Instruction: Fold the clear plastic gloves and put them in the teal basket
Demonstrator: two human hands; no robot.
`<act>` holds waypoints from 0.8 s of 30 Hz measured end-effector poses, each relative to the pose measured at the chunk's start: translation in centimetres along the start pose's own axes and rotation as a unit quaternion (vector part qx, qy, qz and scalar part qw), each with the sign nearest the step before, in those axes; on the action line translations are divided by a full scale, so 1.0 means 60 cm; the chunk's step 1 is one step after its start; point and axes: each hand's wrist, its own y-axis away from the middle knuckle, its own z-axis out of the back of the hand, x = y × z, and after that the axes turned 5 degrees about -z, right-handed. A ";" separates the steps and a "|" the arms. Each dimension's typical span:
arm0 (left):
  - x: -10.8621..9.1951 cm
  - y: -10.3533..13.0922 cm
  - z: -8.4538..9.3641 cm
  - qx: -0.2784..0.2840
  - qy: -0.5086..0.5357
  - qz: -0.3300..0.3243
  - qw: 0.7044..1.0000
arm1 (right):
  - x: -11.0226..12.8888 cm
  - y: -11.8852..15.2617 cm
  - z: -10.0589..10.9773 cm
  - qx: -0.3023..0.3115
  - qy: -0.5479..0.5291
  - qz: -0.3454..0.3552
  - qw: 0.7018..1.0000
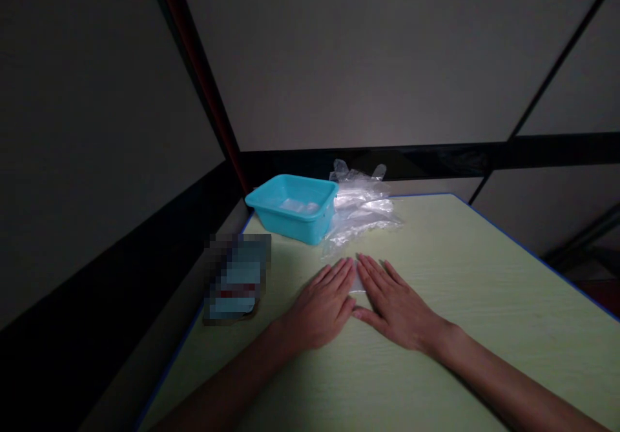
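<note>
My left hand (323, 306) and my right hand (394, 303) lie flat, side by side, with fingers stretched out and tips close together. Between them shows a small piece of clear plastic film (357, 283), mostly covered by my palms and fingers, so its full shape is hidden. Just beyond my fingertips is a loose pile of clear plastic gloves (365, 206), crumpled, with some finger shapes sticking up at the back. A turquoise plastic basin (293, 224) stands to the left of the pile, with some clear plastic inside.
A pixelated, blurred item (237, 283) lies at the left edge of the pale yellow-green table (465, 257), which has blue edging. Wall panels (368, 64) with dark strips rise directly behind and to the left. Dark bars (586, 232) show beyond the right edge.
</note>
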 end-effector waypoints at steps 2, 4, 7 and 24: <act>0.001 0.000 0.000 0.001 -0.003 -0.005 1.000 | 0.000 0.000 0.000 0.004 0.001 0.000 1.000; 0.002 0.001 0.000 0.001 -0.006 -0.008 1.000 | 0.000 0.000 0.001 0.008 0.000 0.000 1.000; 0.002 0.000 -0.001 0.006 -0.012 -0.005 1.000 | 0.000 0.000 0.003 0.014 0.000 0.000 1.000; 0.024 0.008 -0.001 -0.029 0.141 0.026 0.989 | -0.022 -0.004 0.026 0.012 -0.029 0.015 0.999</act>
